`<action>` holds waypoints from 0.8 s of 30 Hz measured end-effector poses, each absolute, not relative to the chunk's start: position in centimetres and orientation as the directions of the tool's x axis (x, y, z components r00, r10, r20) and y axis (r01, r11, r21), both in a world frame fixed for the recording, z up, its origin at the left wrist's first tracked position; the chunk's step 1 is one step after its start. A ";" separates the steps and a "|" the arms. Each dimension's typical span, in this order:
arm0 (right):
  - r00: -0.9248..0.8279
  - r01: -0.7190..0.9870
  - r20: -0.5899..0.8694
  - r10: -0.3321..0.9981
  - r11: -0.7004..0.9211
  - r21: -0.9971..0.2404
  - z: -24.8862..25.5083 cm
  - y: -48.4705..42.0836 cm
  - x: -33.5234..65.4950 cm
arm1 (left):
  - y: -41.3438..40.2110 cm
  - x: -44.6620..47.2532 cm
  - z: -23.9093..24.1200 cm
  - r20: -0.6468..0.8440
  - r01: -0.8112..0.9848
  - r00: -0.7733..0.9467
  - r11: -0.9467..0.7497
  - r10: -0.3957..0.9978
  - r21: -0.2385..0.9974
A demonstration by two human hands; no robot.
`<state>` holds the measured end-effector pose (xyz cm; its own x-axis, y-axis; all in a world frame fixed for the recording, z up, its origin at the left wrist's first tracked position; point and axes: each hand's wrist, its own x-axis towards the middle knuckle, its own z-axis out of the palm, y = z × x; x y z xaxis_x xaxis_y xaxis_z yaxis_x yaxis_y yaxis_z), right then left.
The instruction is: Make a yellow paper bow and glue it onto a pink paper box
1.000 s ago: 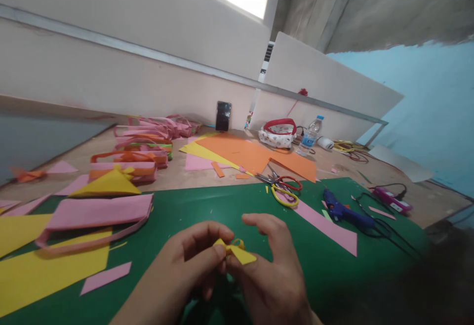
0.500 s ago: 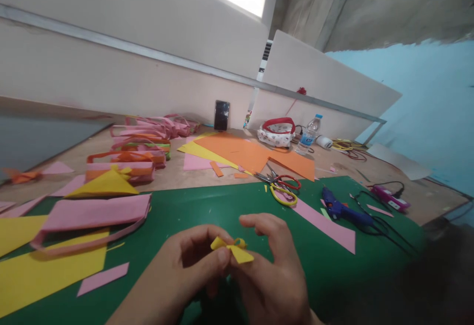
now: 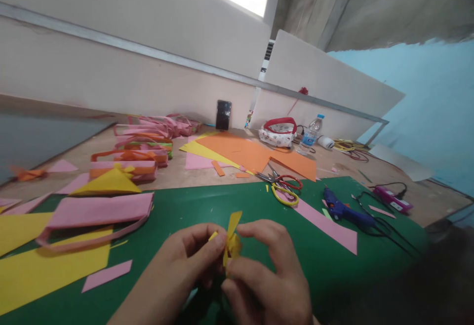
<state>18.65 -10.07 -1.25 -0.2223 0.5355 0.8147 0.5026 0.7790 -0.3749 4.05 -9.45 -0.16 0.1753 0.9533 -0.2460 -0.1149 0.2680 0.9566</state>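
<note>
Both hands are low and central over the green mat, and between them sits a small yellow piece, crumpled at its middle into a knot. The left hand comes in from the left, thumb and forefinger pressed together on the knot's left side, with a short yellow tip poking out just above the fingertips. The right hand closes from the other side: its forefinger arches over and comes down on the knot, the thumb tucks in below, and the other fingers curl loosely behind. So it is a two-sided pinch, and the piece is off the mat, held just above it. The piece's longer tail stands up out of the grip, close to upright and leaning a touch to the right at the top, so its long axis runs up and away from the fingers rather than across them. Both hands touch it; the right forefinger lies nearest that free tail. On the mat beyond, scissors lie well apart, a blue glue gun farther right with a pink strip beside it. Off to the left rests a folded pink piece over a yellow sheet. Orange sheets are spread at the back.
</note>
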 end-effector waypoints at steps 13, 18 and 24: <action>-0.107 0.446 0.535 0.838 0.521 -0.727 -0.8 -9.6 18.1 | -9.5 4.1 0.4 -0.224 -0.013 0.180 0.230 0.958 0.973; -0.135 0.436 0.523 0.842 0.524 -0.732 -0.6 -9.1 18.4 | -9.6 4.1 0.3 -0.269 -0.058 0.172 0.283 0.948 0.957; -0.119 0.395 0.477 0.871 0.483 -0.782 -0.4 -8.7 18.7 | -9.5 4.3 0.2 -0.183 -0.041 0.231 0.197 0.956 0.979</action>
